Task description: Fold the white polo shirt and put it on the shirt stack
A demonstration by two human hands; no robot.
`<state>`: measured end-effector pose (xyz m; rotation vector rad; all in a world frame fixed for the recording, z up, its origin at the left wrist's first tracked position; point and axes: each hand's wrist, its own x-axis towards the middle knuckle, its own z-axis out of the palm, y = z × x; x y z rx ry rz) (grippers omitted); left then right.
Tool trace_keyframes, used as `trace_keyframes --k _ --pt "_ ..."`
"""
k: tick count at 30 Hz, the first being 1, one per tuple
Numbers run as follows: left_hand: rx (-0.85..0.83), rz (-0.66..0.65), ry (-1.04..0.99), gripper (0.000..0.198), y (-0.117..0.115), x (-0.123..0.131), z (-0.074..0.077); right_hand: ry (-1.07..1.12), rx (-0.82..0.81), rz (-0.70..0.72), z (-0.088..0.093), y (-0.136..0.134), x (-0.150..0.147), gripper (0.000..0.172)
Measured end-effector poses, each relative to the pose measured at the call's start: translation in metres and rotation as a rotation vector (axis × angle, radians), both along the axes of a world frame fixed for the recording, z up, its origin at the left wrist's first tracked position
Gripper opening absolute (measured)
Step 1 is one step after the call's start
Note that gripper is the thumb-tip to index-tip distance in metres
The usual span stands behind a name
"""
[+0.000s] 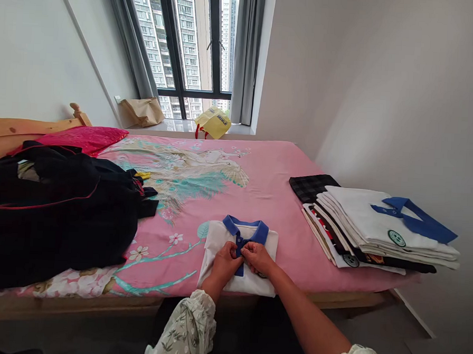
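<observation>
A white polo shirt [217,244] with a blue collar lies folded, front up, near the bed's front edge. My left hand [226,261] pinches the left side of its blue button placket, just below the collar. Close against it, my right hand [257,256] grips the placket's other side with fingers and thumb. The fingertips of both hands meet over the placket, so whatever button lies between them is hidden. Part of a dark round badge shows beneath my right wrist.
A stack of folded clothes [361,215], topped by another white polo with a blue collar, stands at the right. Dark clothing [68,210] is heaped at the left, by a red pillow [91,137]. A yellow bag [214,123] and a brown paper bag [143,111] sit by the window.
</observation>
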<state>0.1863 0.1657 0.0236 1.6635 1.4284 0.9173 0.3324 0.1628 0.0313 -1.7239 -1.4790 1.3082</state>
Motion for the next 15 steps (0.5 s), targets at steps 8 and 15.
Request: trace_keyframes --k 8,15 --pt "0.138 0.032 0.038 0.008 0.002 0.002 0.001 -0.359 0.079 -0.403 0.001 0.005 -0.025 0.053" --pt "0.231 0.053 0.101 0.015 0.020 0.019 0.007 -0.364 0.120 -0.408 -0.006 0.004 -0.025 0.027"
